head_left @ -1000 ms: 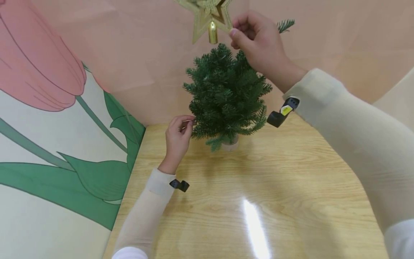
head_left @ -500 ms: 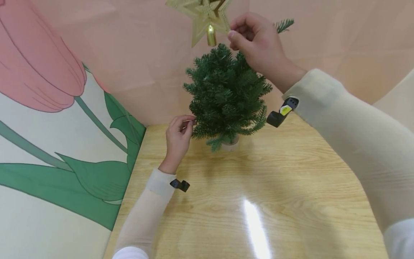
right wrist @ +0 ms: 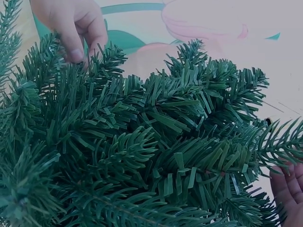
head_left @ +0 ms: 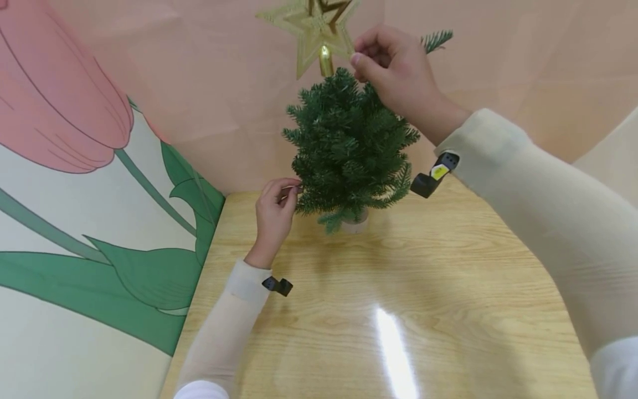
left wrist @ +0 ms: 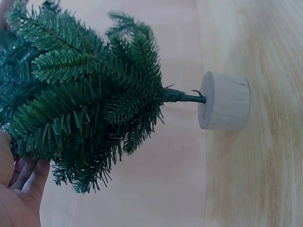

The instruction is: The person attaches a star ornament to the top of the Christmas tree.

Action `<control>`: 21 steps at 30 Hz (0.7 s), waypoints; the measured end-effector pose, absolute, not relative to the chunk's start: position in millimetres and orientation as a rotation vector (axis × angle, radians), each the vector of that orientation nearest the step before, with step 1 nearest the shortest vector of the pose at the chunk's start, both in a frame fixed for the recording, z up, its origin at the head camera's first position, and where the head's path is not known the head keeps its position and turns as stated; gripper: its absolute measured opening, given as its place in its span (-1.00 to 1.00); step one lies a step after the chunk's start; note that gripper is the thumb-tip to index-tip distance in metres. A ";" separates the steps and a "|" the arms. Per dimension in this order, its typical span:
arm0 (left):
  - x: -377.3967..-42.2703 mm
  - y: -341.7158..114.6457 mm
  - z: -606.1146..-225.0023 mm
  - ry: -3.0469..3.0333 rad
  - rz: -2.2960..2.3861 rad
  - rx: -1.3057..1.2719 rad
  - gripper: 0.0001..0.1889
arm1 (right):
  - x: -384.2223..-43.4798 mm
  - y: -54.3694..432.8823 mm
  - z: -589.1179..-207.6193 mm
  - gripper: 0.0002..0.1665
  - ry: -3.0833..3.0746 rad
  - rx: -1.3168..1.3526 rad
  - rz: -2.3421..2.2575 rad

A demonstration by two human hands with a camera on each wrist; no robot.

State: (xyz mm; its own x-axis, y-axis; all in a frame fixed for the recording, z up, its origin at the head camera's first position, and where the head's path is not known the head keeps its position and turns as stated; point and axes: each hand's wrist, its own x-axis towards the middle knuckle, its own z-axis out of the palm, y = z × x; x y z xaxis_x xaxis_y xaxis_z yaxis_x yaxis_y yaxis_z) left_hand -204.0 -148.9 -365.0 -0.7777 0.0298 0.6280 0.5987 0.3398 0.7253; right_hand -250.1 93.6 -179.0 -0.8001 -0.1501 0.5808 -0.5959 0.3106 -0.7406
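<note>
A small artificial Christmas tree (head_left: 349,144) stands upright on a round pale wooden base (left wrist: 227,101). In the head view my right hand (head_left: 401,72) pinches the lower right point of a gold star tree topper (head_left: 319,27), cut off slightly by the top edge. The star's shiny socket (head_left: 326,61) overlaps the treetop's tip. At the tree's left side, my left hand (head_left: 274,213) pinches the end of a green branch between thumb and fingers. The right wrist view has the left hand (right wrist: 73,26) at a branch tip; needles partly cover the right hand (right wrist: 289,191).
A wooden table (head_left: 423,288) bears the tree, with a bright light reflection near its front. Behind stands a pink backdrop (head_left: 224,100), and a tulip-printed panel (head_left: 149,271) closes off the left. One branch tip (head_left: 437,40) sticks out beyond the right hand.
My right hand has lowered the star, and its socket has come down from just above the treetop to overlap the tip. The left hand and the tree stay in place.
</note>
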 end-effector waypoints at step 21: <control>-204.6 -147.6 -365.3 -2.096 -1.449 -0.555 -0.84 | -260.2 97.9 -189.0 -0.80 -2.231 0.671 1.437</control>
State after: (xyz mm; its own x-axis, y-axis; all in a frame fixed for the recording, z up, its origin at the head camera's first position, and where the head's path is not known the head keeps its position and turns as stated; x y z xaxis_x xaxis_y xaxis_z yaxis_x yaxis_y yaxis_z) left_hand -204.6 -147.6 -365.3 -0.7765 0.0351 0.6292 0.6010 0.3414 0.7227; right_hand -260.2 97.9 -189.0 -0.8039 -0.1768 0.5678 -0.5901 0.3553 -0.7249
